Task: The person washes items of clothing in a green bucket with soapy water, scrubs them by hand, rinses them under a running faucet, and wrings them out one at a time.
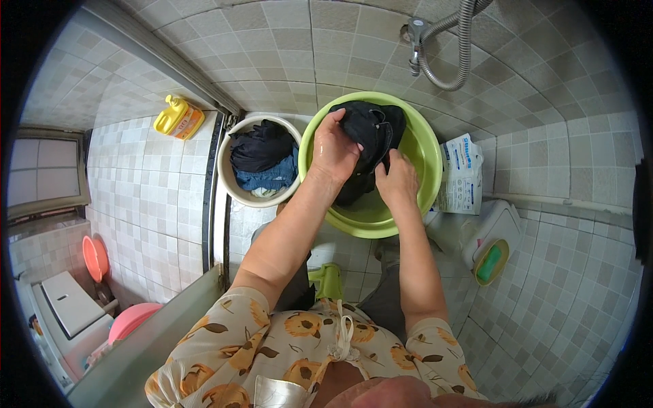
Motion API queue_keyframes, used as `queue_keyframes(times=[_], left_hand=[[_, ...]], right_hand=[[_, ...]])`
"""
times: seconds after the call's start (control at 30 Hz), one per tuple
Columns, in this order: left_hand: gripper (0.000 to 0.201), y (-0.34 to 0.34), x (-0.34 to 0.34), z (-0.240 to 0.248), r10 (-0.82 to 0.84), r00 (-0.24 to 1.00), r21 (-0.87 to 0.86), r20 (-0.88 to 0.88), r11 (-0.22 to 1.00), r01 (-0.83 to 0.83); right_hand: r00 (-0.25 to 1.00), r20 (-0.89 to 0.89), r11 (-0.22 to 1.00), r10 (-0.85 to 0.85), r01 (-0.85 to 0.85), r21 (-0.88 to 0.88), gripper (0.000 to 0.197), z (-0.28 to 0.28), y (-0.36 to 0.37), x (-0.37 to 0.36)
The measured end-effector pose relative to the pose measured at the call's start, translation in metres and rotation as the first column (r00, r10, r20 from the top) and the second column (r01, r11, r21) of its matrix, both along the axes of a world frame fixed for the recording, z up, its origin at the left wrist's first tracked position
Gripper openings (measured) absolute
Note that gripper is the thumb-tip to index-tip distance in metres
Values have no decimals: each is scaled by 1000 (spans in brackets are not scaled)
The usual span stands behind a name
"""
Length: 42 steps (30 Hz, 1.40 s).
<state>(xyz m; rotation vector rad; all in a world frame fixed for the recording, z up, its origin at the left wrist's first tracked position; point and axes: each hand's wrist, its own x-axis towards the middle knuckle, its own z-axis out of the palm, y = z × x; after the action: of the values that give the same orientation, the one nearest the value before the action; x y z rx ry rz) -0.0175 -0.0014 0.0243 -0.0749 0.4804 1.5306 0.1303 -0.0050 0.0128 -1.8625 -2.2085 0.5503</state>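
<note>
A wet-looking black garment (367, 132) with pale stitching along a seam is bunched in a light green basin (430, 146). My left hand (335, 151) is at the garment's left side, palm turned partly up, fingers curled against the cloth. On the other side, my right hand (399, 178) pinches a fold of the same garment with closed fingers. Part of the cloth is lifted toward the far rim, and its lower part hangs down into the basin. Some of my fingertips are hidden by the dark fabric.
Left of the basin stands a white bucket (226, 173) of black and blue clothes. A yellow jug (179, 121) is beyond the door track. To the right are a white-and-blue bag (464, 173) and a green soap bar (488, 264) in a dish. A shower hose (464, 51) hangs above.
</note>
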Motion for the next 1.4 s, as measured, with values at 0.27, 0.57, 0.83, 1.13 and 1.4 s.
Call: queue_keyframes(times=[0.27, 0.57, 0.83, 1.13, 1.4], left_hand=[[30, 2, 0, 2, 24, 1000, -26, 3, 999, -24], [32, 2, -8, 1, 33, 999, 23, 11, 999, -33], [36, 0, -11, -4, -4, 999, 73, 32, 997, 2], [35, 0, -13, -3, 15, 999, 77, 37, 997, -18], [36, 0, -8, -3, 7, 1000, 65, 13, 998, -8]], right_hand=[[957, -167, 930, 236, -273, -247, 39, -26, 1, 13], [992, -59, 969, 115, -125, -211, 25, -21, 6, 0], [992, 37, 989, 120, -116, -96, 24, -29, -7, -7], [996, 44, 996, 83, -81, -41, 16, -1, -7, -11], [974, -8, 970, 227, -227, -85, 27, -15, -17, -8]])
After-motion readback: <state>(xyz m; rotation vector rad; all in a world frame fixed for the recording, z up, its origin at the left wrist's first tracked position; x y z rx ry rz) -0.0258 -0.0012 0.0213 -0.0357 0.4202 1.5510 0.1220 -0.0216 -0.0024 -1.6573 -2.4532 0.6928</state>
